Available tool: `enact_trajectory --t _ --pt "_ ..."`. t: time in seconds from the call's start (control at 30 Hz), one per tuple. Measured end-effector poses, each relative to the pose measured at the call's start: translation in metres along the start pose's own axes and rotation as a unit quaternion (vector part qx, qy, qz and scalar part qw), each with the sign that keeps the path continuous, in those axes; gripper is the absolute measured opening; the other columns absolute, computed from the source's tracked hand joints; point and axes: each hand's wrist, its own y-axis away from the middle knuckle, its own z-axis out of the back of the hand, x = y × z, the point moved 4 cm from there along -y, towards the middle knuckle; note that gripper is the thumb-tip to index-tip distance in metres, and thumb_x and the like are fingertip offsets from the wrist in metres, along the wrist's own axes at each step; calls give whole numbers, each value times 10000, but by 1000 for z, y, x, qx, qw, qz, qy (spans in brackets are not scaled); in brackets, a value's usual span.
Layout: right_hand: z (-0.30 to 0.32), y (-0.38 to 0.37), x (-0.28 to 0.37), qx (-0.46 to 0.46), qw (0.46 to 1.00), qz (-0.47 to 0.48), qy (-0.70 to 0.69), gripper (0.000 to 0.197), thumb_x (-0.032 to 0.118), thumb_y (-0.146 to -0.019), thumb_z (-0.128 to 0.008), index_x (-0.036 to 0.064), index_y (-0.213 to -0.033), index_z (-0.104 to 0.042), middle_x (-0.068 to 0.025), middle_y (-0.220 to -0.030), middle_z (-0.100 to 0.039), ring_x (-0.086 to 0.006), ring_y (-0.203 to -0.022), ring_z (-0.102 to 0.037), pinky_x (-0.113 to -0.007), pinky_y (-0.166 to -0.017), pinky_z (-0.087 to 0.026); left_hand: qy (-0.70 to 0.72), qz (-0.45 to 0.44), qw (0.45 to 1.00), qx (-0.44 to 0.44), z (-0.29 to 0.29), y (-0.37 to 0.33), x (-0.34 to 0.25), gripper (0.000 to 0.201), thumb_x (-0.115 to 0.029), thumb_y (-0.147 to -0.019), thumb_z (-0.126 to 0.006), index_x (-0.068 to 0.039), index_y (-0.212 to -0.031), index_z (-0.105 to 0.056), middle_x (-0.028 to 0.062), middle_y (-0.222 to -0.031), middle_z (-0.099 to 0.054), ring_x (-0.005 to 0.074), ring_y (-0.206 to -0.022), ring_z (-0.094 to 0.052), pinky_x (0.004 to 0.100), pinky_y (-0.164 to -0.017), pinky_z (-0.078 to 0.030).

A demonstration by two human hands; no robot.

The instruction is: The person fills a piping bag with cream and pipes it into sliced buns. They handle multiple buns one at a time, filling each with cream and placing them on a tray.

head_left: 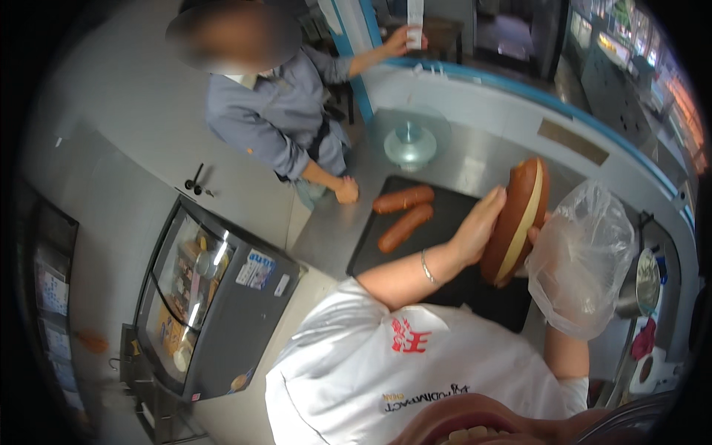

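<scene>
Brown roll (518,222), right of centre, is gripped between left hand (480,222) and plastic-covered right hand (567,256), light pressure likely best.

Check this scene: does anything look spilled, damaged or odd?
One oddity: a clear plastic bag covers much of the right hand, while the left hand looks bare, with the brown bread between them. No spill stands out.
</scene>
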Motion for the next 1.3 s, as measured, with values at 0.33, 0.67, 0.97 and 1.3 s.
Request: enact_trajectory --t 0.33,0.67,0.97,1.3 --pt "3 0 2 -14 1000 9 19 287 213 -847 -717 -3 -1028 -664 -29 -969 -642 -119 -917 -573 -272 -838 -445 21 24 997 -67 28 -14 21 443 -387 -1022 -402 -38 -1282 -482 134 -1225 -576 225 -1075 -586 351 -972 -454" --pt "-15 -33 9 31 995 -12 -93 493 199 -796 -774 -6 -1194 -569 -52 -989 -640 -133 -878 -597 -282 -774 -484 70 114 990 -45 35 -27 28 616 -521 -999 -303 -7 -1313 -433 189 -1213 -564 300 -1059 -617 413 -907 -552" --pt "-14 -42 -6 63 997 -21 -28 429 200 -779 -782 42 -1146 -624 7 -858 -612 -102 -795 -546 -265 -718 -447 101 169 980 -31 32 -25 28 695 -594 -967 -321 -31 -1355 -446 162 -1261 -563 279 -1147 -560 413 -969 -482" --pt "-2 -70 -1 44 996 2 78 312 161 -839 -716 14 -1101 -629 -11 -877 -601 -109 -787 -551 -259 -703 -458 83 209 971 -80 46 -15 40 619 -583 -962 -384 -84 -1303 -516 85 -1124 -640 231 -969 -634 392 -837 -528"
